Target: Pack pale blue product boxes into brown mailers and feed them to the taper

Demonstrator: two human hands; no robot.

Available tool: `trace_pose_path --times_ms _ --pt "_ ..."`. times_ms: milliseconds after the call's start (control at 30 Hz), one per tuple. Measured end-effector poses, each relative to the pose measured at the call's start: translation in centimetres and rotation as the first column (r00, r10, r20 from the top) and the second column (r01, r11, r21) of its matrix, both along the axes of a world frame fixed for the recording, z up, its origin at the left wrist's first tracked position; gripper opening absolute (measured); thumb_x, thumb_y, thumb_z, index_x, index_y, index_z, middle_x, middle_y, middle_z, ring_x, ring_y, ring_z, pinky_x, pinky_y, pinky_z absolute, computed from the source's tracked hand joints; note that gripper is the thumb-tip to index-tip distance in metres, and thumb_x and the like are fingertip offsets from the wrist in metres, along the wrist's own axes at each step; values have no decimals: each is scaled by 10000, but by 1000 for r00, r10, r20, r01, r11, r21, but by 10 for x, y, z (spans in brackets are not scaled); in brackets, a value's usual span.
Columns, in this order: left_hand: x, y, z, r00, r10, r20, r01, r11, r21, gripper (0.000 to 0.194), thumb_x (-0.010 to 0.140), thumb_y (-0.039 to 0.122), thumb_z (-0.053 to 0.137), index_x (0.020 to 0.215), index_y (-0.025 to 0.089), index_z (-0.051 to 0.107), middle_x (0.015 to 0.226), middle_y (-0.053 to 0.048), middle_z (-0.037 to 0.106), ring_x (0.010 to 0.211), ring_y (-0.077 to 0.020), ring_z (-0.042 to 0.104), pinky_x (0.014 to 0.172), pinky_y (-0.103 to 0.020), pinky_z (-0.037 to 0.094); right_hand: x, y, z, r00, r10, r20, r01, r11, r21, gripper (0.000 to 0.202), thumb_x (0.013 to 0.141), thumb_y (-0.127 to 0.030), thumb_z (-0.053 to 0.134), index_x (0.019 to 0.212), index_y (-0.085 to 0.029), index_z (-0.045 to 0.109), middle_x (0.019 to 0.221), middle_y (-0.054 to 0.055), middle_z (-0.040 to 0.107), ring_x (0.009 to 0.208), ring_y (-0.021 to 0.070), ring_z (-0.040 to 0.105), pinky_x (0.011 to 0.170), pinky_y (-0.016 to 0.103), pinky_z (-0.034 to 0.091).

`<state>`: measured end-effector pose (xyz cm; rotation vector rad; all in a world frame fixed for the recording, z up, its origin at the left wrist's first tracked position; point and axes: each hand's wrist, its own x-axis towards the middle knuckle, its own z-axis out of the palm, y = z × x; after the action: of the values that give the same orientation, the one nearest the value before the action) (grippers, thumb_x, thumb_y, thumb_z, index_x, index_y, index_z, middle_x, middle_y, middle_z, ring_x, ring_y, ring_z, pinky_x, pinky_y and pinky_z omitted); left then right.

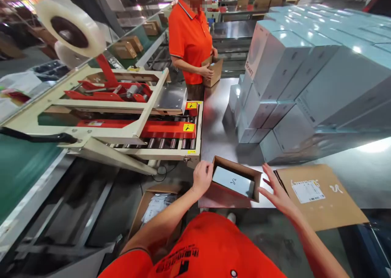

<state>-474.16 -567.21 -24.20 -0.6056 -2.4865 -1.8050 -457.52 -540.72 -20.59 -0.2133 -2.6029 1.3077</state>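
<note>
An open cardboard box (236, 166) stands at the near edge of the metal table, with a white box (232, 181) bearing a small dark squiggle inside it. My left hand (202, 178) is closed on the cardboard box's left end, fingers curled at the rim. At the opposite end, my right hand (276, 190) is open with its fingers spread, the tips close beside the box wall; whether they touch it I cannot tell. Just right of that hand lies a flat brown cardboard piece (332, 196) with a white label (308, 191).
White boxes (293, 66) are stacked high on the metal table (214, 119). To the left stands a taping machine (143, 127) with rollers and a large tape roll (70, 27). A co-worker (189, 41) in orange holds a small carton (213, 71). Below sits a carton of packets (157, 206).
</note>
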Motion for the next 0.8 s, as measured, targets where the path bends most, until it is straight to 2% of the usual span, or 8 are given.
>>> trace_pose_path --times_ms 67,133,267,400,500,600,667,800 --pt "17 1 3 991 -108 -83 100 991 -87 399 926 506 513 693 210 644 774 -93 660 870 -246 624 956 -413 453 -18 -3 -12 999 33 15 -33 999 35 767 870 -569 602 1528 -303 311 1649 115 194 1481 309 311 1110 515 450" --pt "30 2 7 947 -271 -174 224 943 -245 437 936 507 498 666 204 660 722 -102 656 816 -251 621 909 -421 463 -32 -9 -22 1000 31 -3 -30 991 134 737 843 -575 637 1473 -263 417 1598 138 302 1433 320 389 1104 526 452" --pt "22 8 20 850 -419 -318 239 846 -477 500 934 569 486 1156 181 711 1106 -175 697 1129 -343 586 1051 -509 376 -30 -10 -32 992 127 21 -128 954 272 530 919 -580 518 1325 -252 608 1539 105 437 1478 326 312 1203 588 273" --pt "-15 30 20 886 -342 -313 154 854 -498 708 871 650 555 1448 242 509 1551 -154 427 1496 -430 198 1200 -629 -11 -3 1 -20 982 137 131 -139 990 9 562 993 -591 307 1356 -280 604 1641 35 279 1528 287 201 1227 574 205" --pt "-34 48 8 905 -364 -220 211 833 -511 686 873 637 569 1446 264 506 1629 -129 314 1525 -424 121 1177 -664 -100 10 -6 -17 982 34 186 -18 996 -91 566 978 -611 329 1412 -320 546 1671 16 179 1520 292 227 1205 539 287" --pt "-49 56 -4 906 -412 -99 338 844 -416 675 861 609 608 1443 280 510 1634 -110 309 1530 -402 135 1207 -642 2 10 -30 -37 974 -51 221 26 993 112 723 890 -559 534 1537 -286 361 1633 129 272 1429 369 402 1097 549 442" --pt "-65 56 -8 926 -378 3 371 905 -208 625 868 552 623 1421 275 532 1620 -98 343 1521 -352 211 1231 -563 133 -2 -46 -55 966 -118 230 65 972 226 766 899 -457 511 1581 -235 240 1542 204 407 1261 398 578 938 550 548" --pt "-105 33 -17 986 -67 155 45 989 140 515 967 420 455 1438 211 467 1556 -117 434 1427 -239 409 1181 -417 323 -58 -58 -67 961 -215 173 154 938 312 725 928 -395 430 1586 -229 175 1468 208 495 1184 409 625 804 529 579"
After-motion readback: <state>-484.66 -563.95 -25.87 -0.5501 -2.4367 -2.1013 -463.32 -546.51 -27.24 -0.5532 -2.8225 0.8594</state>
